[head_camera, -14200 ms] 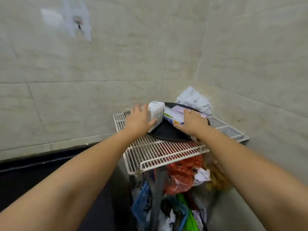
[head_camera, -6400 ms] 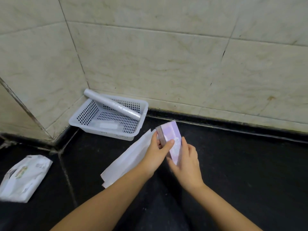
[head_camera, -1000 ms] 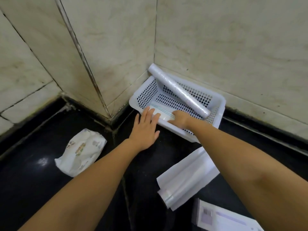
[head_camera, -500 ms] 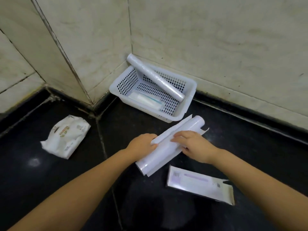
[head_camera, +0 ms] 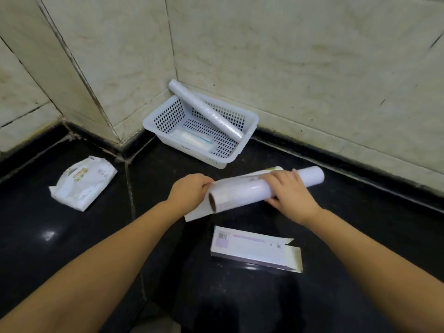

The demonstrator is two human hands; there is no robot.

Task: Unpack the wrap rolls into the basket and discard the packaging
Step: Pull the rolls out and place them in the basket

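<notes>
Head view. Both hands grip one wrap roll above the black floor. The left hand closes on its near end, where the cardboard core opens toward 7 o'clock; its fingertips are hidden behind the roll. The right hand wraps over the middle, fingers curled across the top. A flat white sheet lies beneath the roll, mostly covered; whether the left hand also pinches it cannot be told. At 12 o'clock the white basket sits in the wall corner, a second roll leaning across it, one end over the rim, and a flat packet inside. At 6 o'clock lies an opened box; at 9 o'clock, a crumpled white pack, print illegible.
</notes>
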